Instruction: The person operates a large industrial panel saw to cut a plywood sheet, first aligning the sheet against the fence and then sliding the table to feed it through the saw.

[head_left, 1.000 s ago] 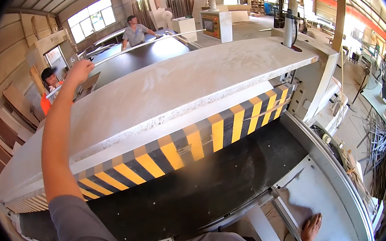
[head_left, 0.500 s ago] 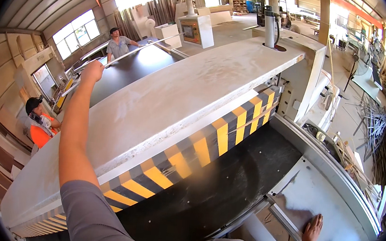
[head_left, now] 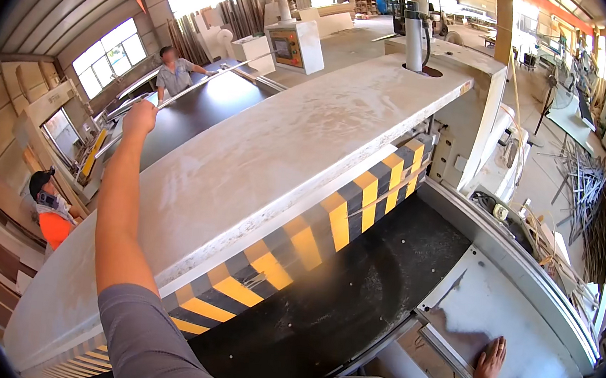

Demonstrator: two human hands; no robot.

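My left arm reaches out across the dusty beam cover of a large machine. At its end my left hand is closed around a long thin pale bar, which slants away to the upper right. Beyond the bar lies a big dark, glossy sheet. My right hand rests flat, fingers stretched, on a worn grey metal panel at the lower right. Nothing is in it. Between me and the beam runs the black machine bed.
Yellow and black striping lines the beam's near side. One person stands at the dark sheet's far side; another in orange is at the left. A control box stands behind. Metal strips are heaped on the right.
My view has shifted slightly, so the background sits a little further left and lower. The far person's head has turned downward. Both my hands keep their places.
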